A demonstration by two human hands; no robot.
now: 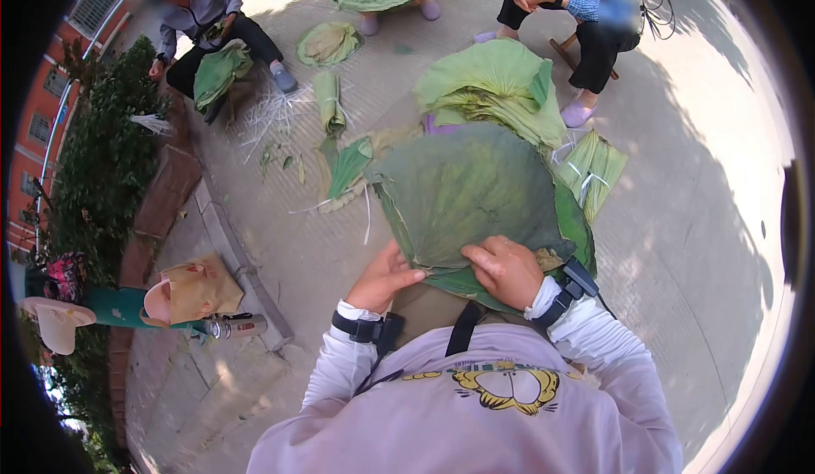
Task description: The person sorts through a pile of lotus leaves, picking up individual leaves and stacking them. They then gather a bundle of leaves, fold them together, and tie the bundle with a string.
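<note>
Leaf [475, 185] over lap, both hands at near edge.
Left hand [384, 280] clamped on near-left edge; right hand [507, 272] curled against it, can't tell if clamped. Probably light, pliable, tears easily; best held by folded edge.

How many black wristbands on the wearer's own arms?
2: the left wristband sits at the wrist of the left hand; the right wristband at the wrist of the right hand. Any under the sleeves would be hidden.
</note>
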